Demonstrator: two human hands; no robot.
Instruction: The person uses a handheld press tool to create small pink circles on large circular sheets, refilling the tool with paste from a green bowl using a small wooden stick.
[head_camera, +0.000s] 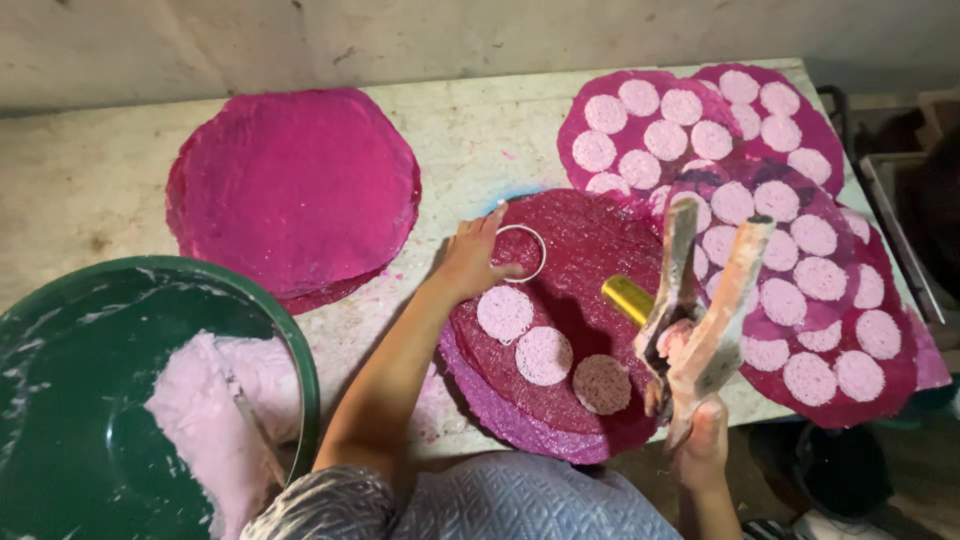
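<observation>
1. On the pale, stained surface (480, 130) lies a dark pink round mat (590, 260) with a rough texture, and three pale pink round discs of paste (543, 355) sit on its near part.
2. The left hand (470, 262) rests on the far left edge of this mat, with the fingers bent around a thin white metal ring (521, 252) that lies flat on it; the ring is just beyond the discs.
3. The right hand (700, 440) is closed around the lower end of a wooden, paste-covered tool with two long arms (705, 310), which it holds upright above the right side of the mat.
4. A shiny yellow cylinder (627, 298) is just beside this tool, on its left.
5. To the right, several overlapping pink mats covered with many pale discs (790, 260) reach the edge of the surface.
6. At the far left lies a plain bright pink round mat (295, 190) without discs.
7. Near the person, on the left, stands a green round basin (70, 400) with a pale pink soft mass (215, 420) inside.
</observation>
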